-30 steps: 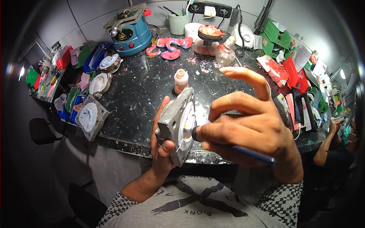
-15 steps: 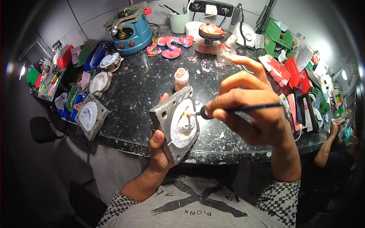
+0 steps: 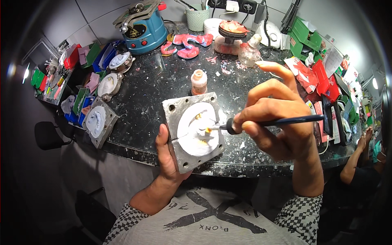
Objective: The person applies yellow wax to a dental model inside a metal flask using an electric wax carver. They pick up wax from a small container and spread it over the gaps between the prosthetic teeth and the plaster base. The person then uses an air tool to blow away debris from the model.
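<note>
Scuffed black bench (image 3: pixel 141 104), left hand (image 3: pixel 168 161) clamped on a flask (image 3: pixel 172 115) – looks heavy, so grab the edges; right hand (image 3: pixel 281 112) pinches a brush (image 3: pixel 292 120).

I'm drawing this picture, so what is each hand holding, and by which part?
The left hand holds a square metal plate by its lower left side. The right hand pinches a thin dark tool near its thick black collar.

Your workplace looks like a dental lab: plaster-filled flasks (image 3: pixel 99 123) nearer you than the blue machine (image 3: pixel 149 38), pink arches (image 3: pixel 191 52) right of it.
</note>
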Demonstrator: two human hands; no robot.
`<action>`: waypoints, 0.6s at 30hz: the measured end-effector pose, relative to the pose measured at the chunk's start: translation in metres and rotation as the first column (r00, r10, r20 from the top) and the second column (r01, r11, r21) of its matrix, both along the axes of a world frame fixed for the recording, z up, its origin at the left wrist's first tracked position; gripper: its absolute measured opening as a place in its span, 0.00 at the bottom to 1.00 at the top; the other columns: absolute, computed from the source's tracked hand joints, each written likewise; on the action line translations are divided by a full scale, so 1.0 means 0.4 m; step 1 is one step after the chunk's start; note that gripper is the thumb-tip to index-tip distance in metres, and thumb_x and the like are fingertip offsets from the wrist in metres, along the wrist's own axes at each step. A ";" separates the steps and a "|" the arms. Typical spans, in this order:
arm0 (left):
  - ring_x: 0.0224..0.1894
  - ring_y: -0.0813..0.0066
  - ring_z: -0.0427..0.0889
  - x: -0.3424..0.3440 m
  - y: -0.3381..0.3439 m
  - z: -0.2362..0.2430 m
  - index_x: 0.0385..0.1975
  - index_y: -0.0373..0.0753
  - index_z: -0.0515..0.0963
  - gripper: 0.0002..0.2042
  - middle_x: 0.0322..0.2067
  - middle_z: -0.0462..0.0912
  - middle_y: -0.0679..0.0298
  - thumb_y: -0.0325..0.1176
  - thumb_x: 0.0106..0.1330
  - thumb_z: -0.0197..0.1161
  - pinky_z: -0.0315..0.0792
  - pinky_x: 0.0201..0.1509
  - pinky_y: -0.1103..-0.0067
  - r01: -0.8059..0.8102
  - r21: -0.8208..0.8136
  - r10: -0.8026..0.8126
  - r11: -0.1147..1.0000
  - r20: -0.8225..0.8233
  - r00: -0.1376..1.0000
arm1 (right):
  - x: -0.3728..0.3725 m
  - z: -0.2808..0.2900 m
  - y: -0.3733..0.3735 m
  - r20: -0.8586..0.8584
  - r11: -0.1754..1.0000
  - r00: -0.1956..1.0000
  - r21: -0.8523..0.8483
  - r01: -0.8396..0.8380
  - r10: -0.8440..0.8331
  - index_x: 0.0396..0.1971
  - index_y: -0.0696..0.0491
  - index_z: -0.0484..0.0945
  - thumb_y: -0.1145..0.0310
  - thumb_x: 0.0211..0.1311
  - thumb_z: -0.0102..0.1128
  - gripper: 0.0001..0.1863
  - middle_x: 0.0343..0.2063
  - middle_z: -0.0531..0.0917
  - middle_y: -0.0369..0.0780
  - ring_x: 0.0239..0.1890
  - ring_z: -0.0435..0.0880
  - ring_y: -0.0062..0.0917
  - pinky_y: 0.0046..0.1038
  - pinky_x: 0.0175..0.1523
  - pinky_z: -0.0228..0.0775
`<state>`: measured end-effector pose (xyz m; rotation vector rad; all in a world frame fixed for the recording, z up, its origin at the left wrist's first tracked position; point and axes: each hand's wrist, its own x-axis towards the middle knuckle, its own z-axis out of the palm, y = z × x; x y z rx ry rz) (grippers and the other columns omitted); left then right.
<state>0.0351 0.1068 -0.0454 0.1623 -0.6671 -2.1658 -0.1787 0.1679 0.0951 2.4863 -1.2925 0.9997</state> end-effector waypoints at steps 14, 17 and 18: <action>0.63 0.25 0.69 0.004 -0.032 0.008 0.75 0.41 0.53 0.45 0.69 0.63 0.40 0.72 0.69 0.38 0.65 0.62 0.33 0.231 0.262 -0.173 0.937 -0.227 0.958 | -0.050 -0.057 -0.003 0.248 0.989 0.969 0.138 -0.057 0.021 0.36 0.54 0.81 0.68 0.69 0.56 0.07 0.27 0.85 0.34 0.33 0.81 0.20 0.49 0.72 0.50; 0.63 0.25 0.70 0.010 -0.027 0.012 0.75 0.42 0.53 0.45 0.68 0.63 0.38 0.72 0.68 0.40 0.67 0.60 0.33 0.096 0.339 -0.077 0.936 -0.070 0.995 | -0.056 -0.046 -0.023 0.288 0.986 0.957 0.150 -0.075 0.029 0.36 0.53 0.81 0.69 0.68 0.57 0.06 0.27 0.85 0.33 0.32 0.82 0.19 0.47 0.71 0.53; 0.63 0.25 0.70 0.009 -0.029 0.013 0.75 0.42 0.53 0.45 0.68 0.63 0.38 0.72 0.68 0.40 0.67 0.60 0.33 0.095 0.338 -0.073 0.936 -0.079 0.994 | -0.069 -0.034 -0.025 0.353 0.985 0.936 0.164 -0.053 -0.009 0.37 0.53 0.83 0.71 0.68 0.59 0.05 0.28 0.86 0.30 0.31 0.82 0.17 0.44 0.70 0.56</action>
